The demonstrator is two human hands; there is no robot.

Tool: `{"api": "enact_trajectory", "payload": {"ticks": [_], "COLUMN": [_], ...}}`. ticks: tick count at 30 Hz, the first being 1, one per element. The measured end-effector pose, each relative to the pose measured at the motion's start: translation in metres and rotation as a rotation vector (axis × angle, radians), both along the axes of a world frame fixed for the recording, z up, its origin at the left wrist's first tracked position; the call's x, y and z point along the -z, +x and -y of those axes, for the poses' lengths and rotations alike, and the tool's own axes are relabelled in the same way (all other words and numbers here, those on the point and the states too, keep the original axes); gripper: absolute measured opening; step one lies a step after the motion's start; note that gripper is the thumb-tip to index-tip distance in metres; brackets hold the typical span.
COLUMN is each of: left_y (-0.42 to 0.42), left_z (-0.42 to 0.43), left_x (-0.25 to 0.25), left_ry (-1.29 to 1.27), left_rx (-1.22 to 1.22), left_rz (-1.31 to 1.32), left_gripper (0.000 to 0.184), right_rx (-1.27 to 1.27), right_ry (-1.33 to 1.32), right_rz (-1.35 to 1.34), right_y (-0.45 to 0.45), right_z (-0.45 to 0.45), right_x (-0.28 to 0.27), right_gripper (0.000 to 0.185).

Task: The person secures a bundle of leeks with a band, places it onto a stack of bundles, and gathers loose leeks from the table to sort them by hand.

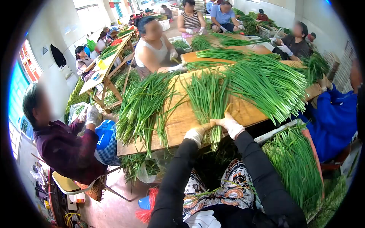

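Leftmost, a seated person in a dark maroon top (68, 148) faces the wooden table (175, 133), gloved hands raised in front of the body. Next, a blue cap (105, 135) lies beside that person's forearm, and a loose heap of long green stalks (142, 102) covers the table's left end, some of its stalks hanging over the near edge.

Centrally, the wearer's two black-sleeved arms extend forward from the lower border and converge. The left forearm slants slightly inward; the left hand (198, 133), pale-gloved, bends toward the right and closes on the left side of the middle bundle (208, 97), near its pale lower ends. Opposite it, the right forearm slants inward more strongly; the right hand (229, 124), likewise pale-gloved, grips the same bundle from the right, one digit directed up along the stalks. The bundle lies between the hands, leafy part on the tabletop, lower ends projecting past the near edge.

Further right, a broad pile of green stalks (266, 85) fans across the table, its pale ends toward the right. Below it, a crate (319, 167) beside the right arm holds more greens (292, 163). Rightmost, a person in blue (334, 117) sits near the table's end.
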State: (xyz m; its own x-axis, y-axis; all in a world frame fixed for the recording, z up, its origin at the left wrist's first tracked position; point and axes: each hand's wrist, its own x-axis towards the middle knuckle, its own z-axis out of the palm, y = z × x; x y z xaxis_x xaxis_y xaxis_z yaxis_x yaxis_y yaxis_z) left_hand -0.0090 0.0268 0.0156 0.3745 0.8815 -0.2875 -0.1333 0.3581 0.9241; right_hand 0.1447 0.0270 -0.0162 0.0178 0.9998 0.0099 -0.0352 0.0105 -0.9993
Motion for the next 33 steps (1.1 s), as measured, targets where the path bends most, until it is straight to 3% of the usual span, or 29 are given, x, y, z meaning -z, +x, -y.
{"api": "enact_trajectory", "payload": {"ticks": [1, 3, 4, 5, 7, 8, 9, 11, 12, 13, 14, 16, 18, 19, 21, 23, 25, 26, 27, 29, 31, 32, 33], "left_y": [0.002, 0.002, 0.003, -0.004, -0.014, -0.022, -0.031, -0.050, -0.065, -0.074, -0.074, -0.066, -0.053, -0.033, 0.002, 0.014, 0.004, -0.009, -0.015, -0.031, -0.043, -0.048, -0.047], "left_z": [0.004, 0.020, 0.022, 0.030, 0.036, 0.022, 0.022, 0.015, -0.008, -0.027, -0.027, -0.029, -0.029, -0.026, -0.021, -0.013, -0.017, -0.025, -0.026, -0.025, -0.029, -0.034, -0.045], "left_x": [0.000, -0.028, -0.021, -0.027, -0.018, 0.012, 0.010, -0.001, 0.022, 0.046, 0.043, 0.022, 0.002, -0.004, -0.004, 0.001, 0.020, 0.026, 0.031, 0.037, 0.035, 0.033, 0.032], "left_ry": [0.000, -0.123, -0.012, -0.153, -0.028, -0.031, -0.035, 0.691, 0.553, 0.411, 0.409, 0.282, 0.150, 0.255, 0.291, 0.466, 0.630, 0.389, 0.390, 0.433, 0.379, 0.319, 0.381], "left_rx": [0.006, -0.017, -0.043, 0.017, -0.014, 0.132, 0.131, 0.242, 0.195, 0.149, 0.150, -0.077, -0.302, -0.349, -0.224, -0.158, -0.311, -0.360, -0.402, -0.453, -0.505, -0.528, -0.591], "left_rz": [-0.002, 0.115, 0.269, 0.420, 0.447, 0.351, 0.348, -0.538, -0.590, -0.638, -0.641, -0.436, -0.224, -0.430, -0.794, -0.984, -0.831, -0.106, -0.002, -0.117, -0.295, -0.397, -0.393], "left_gripper": [0.043, 0.034, 0.029, 0.028, 0.029, 0.030, 0.030, 0.034, 0.043, 0.055, 0.055, 0.079, 0.109, 0.121, 0.117, 0.113, 0.093, 0.089, 0.086, 0.081, 0.082, 0.090, 0.109], "right_rx": [0.006, -0.075, -0.070, -0.139, -0.171, -0.163, -0.100, -0.093, -0.002, -0.057, 0.049, 0.156, 0.221, 0.166, 0.108, 0.063, 0.190, 0.193, 0.193, 0.031, 0.098, 0.160, 0.243], "right_ry": [0.000, -0.154, -0.119, -0.128, -0.127, -0.148, -0.194, -0.255, -0.270, -0.342, -0.353, -0.363, -0.397, -0.354, -0.248, -0.254, -0.051, -0.109, -0.164, -0.208, -0.223, -0.237, -0.259], "right_rz": [-0.002, -0.354, -0.521, -0.578, -0.459, -0.347, -0.018, 0.534, 0.579, 0.378, 0.373, 0.364, 0.244, 0.305, 0.701, 1.004, 0.647, 0.478, 0.309, 0.711, 0.521, 0.420, 0.302], "right_y": [0.005, 0.005, 0.003, 0.008, 0.028, 0.036, 0.037, 0.052, 0.068, 0.085, 0.101, 0.109, 0.093, 0.073, 0.040, 0.019, 0.039, 0.056, 0.060, 0.074, 0.084, 0.089, 0.087], "right_z": [0.000, 0.018, 0.026, 0.035, 0.032, 0.025, 0.022, 0.029, 0.021, 0.018, 0.013, 0.000, -0.006, -0.002, -0.014, -0.008, -0.012, -0.012, -0.009, -0.005, -0.011, -0.020, -0.029], "right_x": [0.004, -0.030, -0.049, -0.062, -0.044, -0.026, -0.023, -0.037, -0.023, -0.033, -0.032, -0.026, -0.035, -0.043, -0.019, -0.028, 0.002, 0.012, 0.003, -0.017, -0.035, -0.032, -0.027], "right_gripper": [0.038, 0.044, 0.042, 0.036, 0.031, 0.030, 0.035, 0.042, 0.050, 0.055, 0.058, 0.061, 0.097, 0.117, 0.119, 0.120, 0.108, 0.104, 0.100, 0.087, 0.086, 0.089, 0.093]}}
